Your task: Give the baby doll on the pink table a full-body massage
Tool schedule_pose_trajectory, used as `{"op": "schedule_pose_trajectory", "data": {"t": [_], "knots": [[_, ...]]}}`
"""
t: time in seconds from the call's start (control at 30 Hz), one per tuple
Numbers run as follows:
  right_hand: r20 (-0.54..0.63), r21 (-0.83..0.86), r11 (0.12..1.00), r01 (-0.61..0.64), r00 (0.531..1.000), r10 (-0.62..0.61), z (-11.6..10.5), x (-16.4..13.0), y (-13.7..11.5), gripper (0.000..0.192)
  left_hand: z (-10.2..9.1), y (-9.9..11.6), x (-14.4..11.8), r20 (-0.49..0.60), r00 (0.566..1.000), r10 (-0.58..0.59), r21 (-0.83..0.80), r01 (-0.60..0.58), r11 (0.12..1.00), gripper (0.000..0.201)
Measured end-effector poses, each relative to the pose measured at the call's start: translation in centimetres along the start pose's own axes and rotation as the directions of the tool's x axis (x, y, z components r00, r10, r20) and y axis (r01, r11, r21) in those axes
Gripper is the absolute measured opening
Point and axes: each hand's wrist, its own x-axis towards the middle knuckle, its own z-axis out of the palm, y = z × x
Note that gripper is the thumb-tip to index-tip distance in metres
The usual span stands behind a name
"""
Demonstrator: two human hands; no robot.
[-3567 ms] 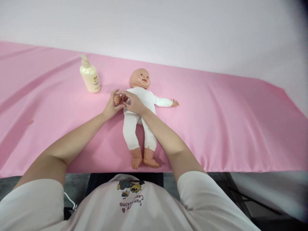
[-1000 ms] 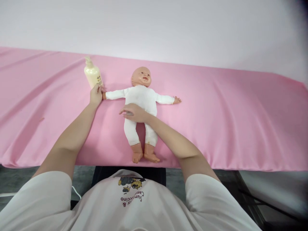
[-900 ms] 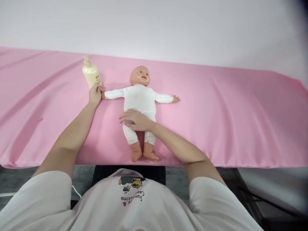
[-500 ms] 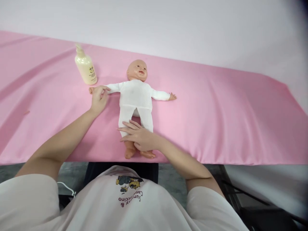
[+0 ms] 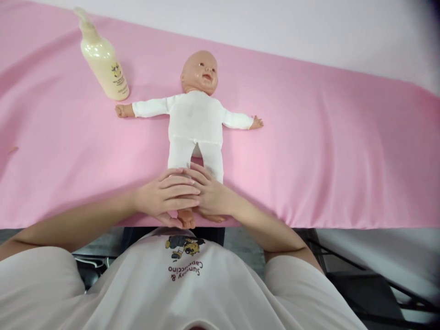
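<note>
Doll (image 5: pixel 195 123) lies face-up, arms outspread, feet at the desk's (image 5: pixel 309 151) near edge. Left hand (image 5: pixel 161 197) and right hand (image 5: pixel 209 195) overlap on its lower legs, fingers (image 5: pixel 182 181) together, wrapped around the shins, apparently steadying them. Bottle (image 5: pixel 103 59) stands far-left, untouched.

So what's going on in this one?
A person has both hands on a baby doll that lies on its back, arms spread, on a pink sheet. The left hand and right hand overlap around the doll's lower legs near the table's front edge, with one doll foot showing below them. A cream pump bottle stands untouched beyond the doll's outstretched arm.
</note>
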Motion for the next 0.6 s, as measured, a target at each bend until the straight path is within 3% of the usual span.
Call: {"op": "schedule_pose_trajectory", "data": {"t": [0.07,0.17,0.33,0.4,0.5,0.6], "knots": [[-0.128,-0.072,0.996,0.043,0.99,-0.052,-0.1,-0.1,0.0,0.036,0.0,-0.2,-0.2,0.006,1.0,-0.01,0.016,0.009,1.0,0.063],[-0.284,-0.106,0.994,0.039,0.956,-0.068,0.0,-0.2,0.1,0.029,0.2,0.1,-0.7,0.057,0.996,-0.071,-0.002,0.071,0.997,0.057],[-0.333,-0.057,0.998,-0.012,0.943,-0.008,0.5,-0.7,0.2,0.02,0.3,1.2,-1.2,0.197,0.948,-0.251,0.012,0.253,0.967,0.032],[-0.324,-0.019,0.999,-0.034,0.946,0.026,0.5,-0.9,0.3,0.021,0.2,1.3,-1.1,0.169,0.957,-0.236,0.075,0.226,0.971,0.024],[-0.289,0.025,0.996,-0.088,0.953,0.091,0.3,-1.0,0.2,0.021,0.0,1.1,-0.5,0.04,0.99,-0.138,0.135,0.132,0.982,0.016],[-0.277,0.095,0.991,-0.094,0.954,0.117,0.1,-1.0,0.1,0.02,0.0,0.8,0.0,-0.082,0.995,-0.05,0.157,0.062,0.986,0.008]]}}
